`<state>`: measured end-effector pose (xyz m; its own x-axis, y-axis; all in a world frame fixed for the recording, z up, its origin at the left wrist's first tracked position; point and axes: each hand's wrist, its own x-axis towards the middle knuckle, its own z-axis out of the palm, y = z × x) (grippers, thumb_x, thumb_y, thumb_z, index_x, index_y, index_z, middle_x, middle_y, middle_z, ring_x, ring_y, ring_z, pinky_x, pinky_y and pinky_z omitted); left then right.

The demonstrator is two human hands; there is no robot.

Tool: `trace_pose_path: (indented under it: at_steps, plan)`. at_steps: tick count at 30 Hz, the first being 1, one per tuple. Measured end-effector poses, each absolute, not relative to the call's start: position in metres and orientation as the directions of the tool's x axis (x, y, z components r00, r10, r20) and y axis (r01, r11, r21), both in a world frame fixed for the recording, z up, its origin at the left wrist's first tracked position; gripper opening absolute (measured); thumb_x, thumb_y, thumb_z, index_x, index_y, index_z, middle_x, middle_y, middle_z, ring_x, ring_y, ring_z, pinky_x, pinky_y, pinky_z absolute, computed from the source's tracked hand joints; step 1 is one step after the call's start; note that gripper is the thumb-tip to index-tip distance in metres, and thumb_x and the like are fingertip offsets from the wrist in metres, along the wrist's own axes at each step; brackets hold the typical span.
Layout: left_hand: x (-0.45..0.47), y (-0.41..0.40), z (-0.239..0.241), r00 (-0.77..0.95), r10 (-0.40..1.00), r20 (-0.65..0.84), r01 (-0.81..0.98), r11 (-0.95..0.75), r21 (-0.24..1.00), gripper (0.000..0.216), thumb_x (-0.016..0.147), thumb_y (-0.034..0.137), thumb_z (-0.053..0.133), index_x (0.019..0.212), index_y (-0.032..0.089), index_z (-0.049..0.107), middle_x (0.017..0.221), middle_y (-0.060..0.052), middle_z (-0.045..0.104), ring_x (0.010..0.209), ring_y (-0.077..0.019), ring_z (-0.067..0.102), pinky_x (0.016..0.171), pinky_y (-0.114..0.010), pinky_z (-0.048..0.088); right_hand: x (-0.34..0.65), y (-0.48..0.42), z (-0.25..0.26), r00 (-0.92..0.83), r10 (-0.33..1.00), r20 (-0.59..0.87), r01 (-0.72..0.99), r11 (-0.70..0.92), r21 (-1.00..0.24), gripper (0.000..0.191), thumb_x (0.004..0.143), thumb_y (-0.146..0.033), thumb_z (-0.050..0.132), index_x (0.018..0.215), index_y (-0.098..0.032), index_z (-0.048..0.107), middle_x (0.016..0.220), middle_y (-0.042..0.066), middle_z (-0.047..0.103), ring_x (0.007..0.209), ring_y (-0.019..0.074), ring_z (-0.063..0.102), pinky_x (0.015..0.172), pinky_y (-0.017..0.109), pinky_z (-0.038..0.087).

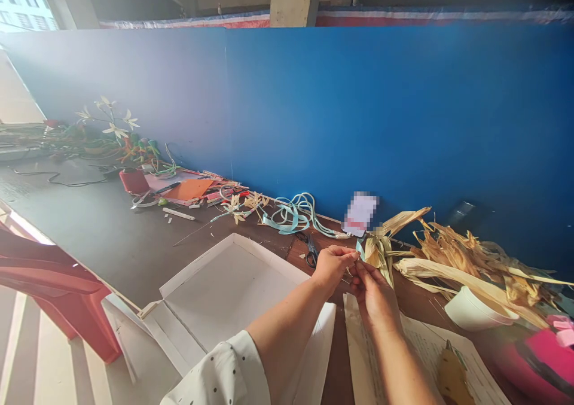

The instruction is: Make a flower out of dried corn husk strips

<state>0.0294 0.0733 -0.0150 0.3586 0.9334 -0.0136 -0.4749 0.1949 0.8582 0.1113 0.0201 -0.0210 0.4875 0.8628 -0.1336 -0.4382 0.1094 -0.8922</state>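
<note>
My left hand (334, 266) and my right hand (373, 291) meet over the table, fingertips pinched close together. Between them a short piece of light blue ribbon (360, 250) sticks up. A thin pale strand shows just below the fingers, too fine to make out. Right behind my hands stands a bundle of dried corn husk (380, 252). Black scissors (311, 254) lie to the left of my left hand. Farther back are a coil of light blue ribbon and cord (291, 216) and small husk flowers (236, 209).
An open white box (224, 297) lies under my left forearm, a printed sheet (426, 348) by my right. Loose husks (452, 252), a white cup (478, 310) and a pink bag (538, 363) stand right. A red spool (134, 181) sits left; a blue partition (403, 124) rises behind.
</note>
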Motion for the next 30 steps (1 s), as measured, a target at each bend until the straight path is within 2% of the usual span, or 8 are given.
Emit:
trace_pose_path:
  at_steps: [10, 19, 24, 30]
  plan:
    - [0.0263, 0.0716, -0.0094, 0.369, 0.929, -0.026, -0.496, 0.221, 0.84, 0.031, 0.063, 0.035, 0.076, 0.079, 0.009, 0.067, 0.062, -0.003, 0.058, 0.053, -0.0087, 0.053, 0.057, -0.024, 0.045, 0.113, 0.0201, -0.0262, 0.478, 0.87, -0.118, -0.406, 0.1, -0.908, 0.032, 0.056, -0.034, 0.083, 0.083, -0.022, 0.072, 0.073, -0.001, 0.068, 0.053, 0.0078, 0.048, 0.046, 0.018, 0.042]
    - [0.0265, 0.0709, -0.0066, 0.359, 0.933, -0.005, -0.535, 0.21, 0.818, 0.037, 0.058, 0.039, 0.079, 0.076, 0.008, 0.067, 0.062, -0.003, 0.058, 0.055, -0.0087, 0.052, 0.058, -0.024, 0.045, 0.1143, 0.0202, -0.0284, 0.522, 0.847, -0.104, -0.331, 0.089, -0.939, 0.037, 0.057, -0.036, 0.082, 0.09, -0.021, 0.072, 0.073, -0.001, 0.068, 0.049, 0.0083, 0.046, 0.042, 0.02, 0.038]
    - [0.0265, 0.0716, -0.0073, 0.372, 0.928, -0.001, -0.534, 0.215, 0.818, 0.037, 0.058, 0.04, 0.078, 0.077, 0.01, 0.066, 0.063, -0.003, 0.059, 0.056, -0.0099, 0.053, 0.057, -0.024, 0.045, 0.1145, 0.0204, -0.0285, 0.529, 0.844, -0.088, -0.304, 0.092, -0.948, 0.035, 0.058, -0.037, 0.081, 0.088, -0.022, 0.072, 0.066, -0.002, 0.065, 0.047, 0.0089, 0.043, 0.042, 0.022, 0.036]
    - [0.0256, 0.0701, -0.006, 0.362, 0.932, -0.022, -0.518, 0.221, 0.827, 0.035, 0.061, 0.038, 0.077, 0.08, 0.01, 0.067, 0.065, -0.003, 0.059, 0.056, -0.0095, 0.053, 0.058, -0.025, 0.046, 0.1141, 0.0208, -0.0295, 0.534, 0.842, -0.08, -0.284, 0.09, -0.955, 0.036, 0.058, -0.038, 0.081, 0.089, -0.022, 0.072, 0.053, -0.006, 0.054, 0.046, 0.0081, 0.039, 0.041, 0.02, 0.035]
